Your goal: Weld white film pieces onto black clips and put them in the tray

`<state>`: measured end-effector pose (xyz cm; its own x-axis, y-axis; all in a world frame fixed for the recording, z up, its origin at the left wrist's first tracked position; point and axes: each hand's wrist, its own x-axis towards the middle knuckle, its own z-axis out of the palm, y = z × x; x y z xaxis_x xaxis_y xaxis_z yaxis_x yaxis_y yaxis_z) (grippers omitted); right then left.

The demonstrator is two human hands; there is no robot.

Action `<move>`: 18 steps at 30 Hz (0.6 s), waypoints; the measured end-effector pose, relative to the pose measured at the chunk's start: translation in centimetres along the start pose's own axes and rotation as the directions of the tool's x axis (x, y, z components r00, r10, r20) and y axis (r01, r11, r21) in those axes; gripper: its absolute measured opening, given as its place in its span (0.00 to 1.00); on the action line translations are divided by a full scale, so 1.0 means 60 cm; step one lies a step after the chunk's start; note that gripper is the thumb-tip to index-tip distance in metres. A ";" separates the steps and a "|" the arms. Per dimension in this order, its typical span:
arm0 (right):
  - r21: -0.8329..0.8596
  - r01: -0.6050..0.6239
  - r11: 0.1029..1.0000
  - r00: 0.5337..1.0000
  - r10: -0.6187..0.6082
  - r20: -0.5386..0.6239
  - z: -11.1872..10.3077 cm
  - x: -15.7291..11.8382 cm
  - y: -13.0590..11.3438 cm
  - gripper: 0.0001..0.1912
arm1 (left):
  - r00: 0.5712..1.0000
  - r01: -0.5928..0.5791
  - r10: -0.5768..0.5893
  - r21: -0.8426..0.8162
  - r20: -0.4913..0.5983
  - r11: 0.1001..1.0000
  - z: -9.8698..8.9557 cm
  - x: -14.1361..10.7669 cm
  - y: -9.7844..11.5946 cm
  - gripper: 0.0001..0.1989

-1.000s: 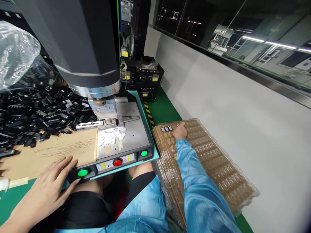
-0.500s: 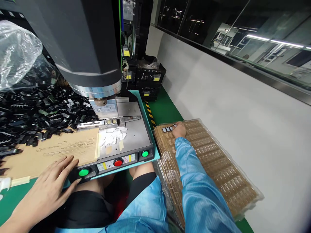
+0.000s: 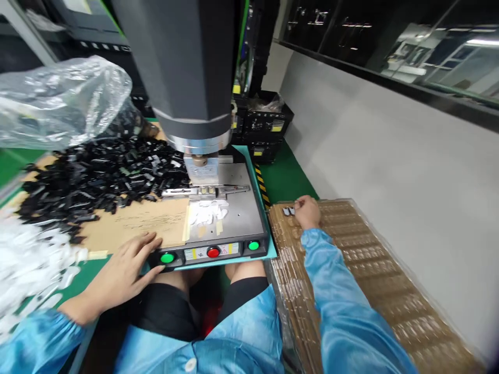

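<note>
My left hand lies flat with its fingers spread, across the near edge of the cardboard sheet and beside the left green button of the press. To the right, my right hand is at the far left corner of a stacked clear plastic tray, its fingers curled and pinched together. Whatever is between those fingers is hidden. Two small grey-and-black parts sit in the tray right beside the fingertips. White pieces lie on the metal plate under the press head.
A heap of black parts covers the table behind the cardboard. White pieces are piled at the left, and a clear plastic bag bulges behind. Black bins stand beyond the press. A white wall runs along the right.
The view has swung left, bringing the white pile into sight. My right hand now covers some of the small tray parts that showed before. My left hand stays by the green button.
</note>
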<state>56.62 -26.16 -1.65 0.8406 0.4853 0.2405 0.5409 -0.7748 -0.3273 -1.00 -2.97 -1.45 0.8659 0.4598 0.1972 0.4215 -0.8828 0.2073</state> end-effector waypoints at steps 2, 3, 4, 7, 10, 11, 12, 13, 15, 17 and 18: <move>0.133 0.149 0.980 0.988 -0.154 0.029 -0.008 -0.017 -0.055 0.09 | 0.995 0.023 -0.018 -0.047 0.101 0.999 -0.028 0.029 0.001 0.25; 0.206 0.232 0.951 0.968 -0.246 0.049 -0.012 -0.031 -0.086 0.09 | 0.990 0.030 -0.018 -0.082 0.142 0.996 -0.041 0.048 0.004 0.22; 0.276 0.310 0.910 0.938 -0.341 0.069 -0.014 -0.048 -0.119 0.09 | 0.985 0.032 -0.012 -0.115 0.172 0.993 -0.052 0.068 0.009 0.20; 0.432 0.491 0.757 0.803 -0.586 0.114 -0.007 -0.107 -0.211 0.13 | 0.991 0.025 0.000 -0.185 0.132 0.982 -0.059 0.131 0.035 0.16; 0.476 0.592 0.650 0.689 -0.715 0.119 0.018 -0.152 -0.274 0.19 | 0.999 0.041 -0.033 -0.218 0.042 0.975 -0.032 0.178 0.069 0.16; 0.471 0.613 0.635 0.671 -0.733 0.115 0.028 -0.161 -0.287 0.21 | 0.999 0.052 -0.050 -0.219 0.016 0.974 -0.019 0.187 0.079 0.16; 0.461 0.626 0.629 0.663 -0.741 0.109 0.038 -0.168 -0.296 0.21 | 0.998 0.063 -0.067 -0.219 -0.011 0.974 -0.006 0.194 0.087 0.17; 0.449 0.634 0.629 0.663 -0.742 0.104 0.046 -0.173 -0.302 0.21 | 0.996 0.073 -0.083 -0.220 -0.038 0.973 0.007 0.198 0.092 0.17; 0.426 0.639 0.640 0.675 -0.733 0.087 0.058 -0.179 -0.308 0.17 | 0.989 0.091 -0.116 -0.232 -0.096 0.968 0.027 0.201 0.098 0.17; 0.406 0.642 0.650 0.691 -0.720 0.060 0.064 -0.182 -0.309 0.11 | 0.978 0.112 -0.153 -0.261 -0.142 0.959 0.042 0.199 0.098 0.18; 0.396 0.642 0.657 0.700 -0.713 0.048 0.065 -0.183 -0.308 0.09 | 0.972 0.118 -0.170 -0.283 -0.165 0.952 0.047 0.198 0.097 0.17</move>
<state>37.47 -15.60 -1.80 0.2039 0.9111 0.3581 0.9058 -0.0368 -0.4220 12.47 -2.92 -0.59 0.7254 0.6124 0.3142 0.4274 -0.7586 0.4918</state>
